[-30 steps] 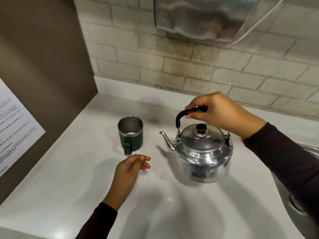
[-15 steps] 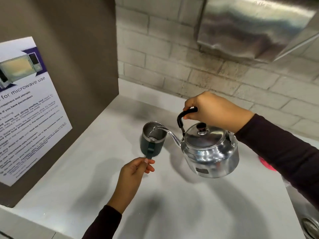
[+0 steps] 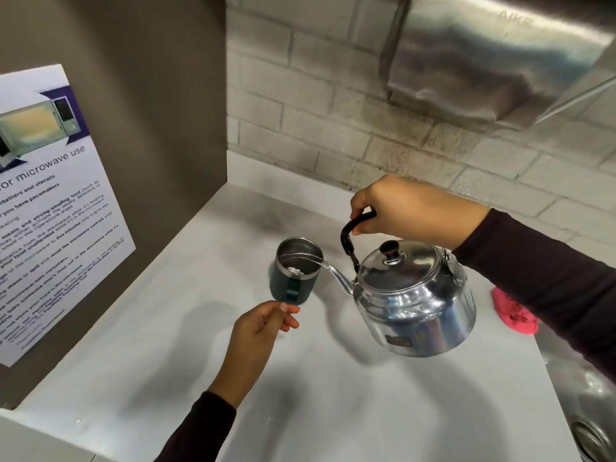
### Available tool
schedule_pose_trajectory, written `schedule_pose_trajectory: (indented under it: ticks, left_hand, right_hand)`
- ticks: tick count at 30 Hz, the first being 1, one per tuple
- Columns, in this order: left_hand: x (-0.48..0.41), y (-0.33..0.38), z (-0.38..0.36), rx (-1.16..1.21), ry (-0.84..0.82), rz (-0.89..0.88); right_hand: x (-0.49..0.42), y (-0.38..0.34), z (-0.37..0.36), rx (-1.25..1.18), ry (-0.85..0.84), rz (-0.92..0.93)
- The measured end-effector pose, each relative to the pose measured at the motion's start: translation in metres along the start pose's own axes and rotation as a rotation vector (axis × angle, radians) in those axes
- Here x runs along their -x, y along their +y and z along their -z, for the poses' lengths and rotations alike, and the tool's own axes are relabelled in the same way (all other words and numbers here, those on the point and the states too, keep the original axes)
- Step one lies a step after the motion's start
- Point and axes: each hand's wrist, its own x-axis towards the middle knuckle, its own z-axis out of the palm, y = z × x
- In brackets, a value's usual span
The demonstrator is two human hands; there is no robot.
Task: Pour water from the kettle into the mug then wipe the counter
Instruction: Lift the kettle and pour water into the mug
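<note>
Right now the right hand (image 3: 410, 208) is wrapped tight around the black handle (image 3: 350, 233) of the shiny metal kettle (image 3: 416, 298), holding it off the counter (image 3: 333, 395) and tipped toward the left. A thin stream of water (image 3: 306, 256) runs from the spout (image 3: 336, 276) into the dark green mug (image 3: 295, 271), which stands upright on the counter just left of the kettle, its steel inside catching the light. The left hand (image 3: 263, 328) sits just in front of the mug with fingers loosely curled; its fingertips (image 3: 286, 310) reach the bottom of the mug's handle (image 3: 292, 291), though whether they pinch it I cannot tell. Behind the right sleeve (image 3: 546, 281), a red cloth (image 3: 513, 311) lies crumpled on the counter near the steel sink (image 3: 586, 405). A microwave notice (image 3: 50, 201) hangs on the brown side panel to the left.
</note>
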Motion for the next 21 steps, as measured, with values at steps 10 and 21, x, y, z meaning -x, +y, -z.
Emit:
schedule_pose_trajectory:
  ticks: [10, 21]
  left_hand:
    - [-0.001, 0.003, -0.002, -0.006, -0.009, -0.003]
    - [-0.004, 0.000, -0.002, -0.002, -0.013, 0.006]
  right_hand:
    - [0.001, -0.005, 0.003, 0.003, -0.044, 0.029]
    - [-0.004, -0.007, 0.012, 0.022, -0.084, 0.029]
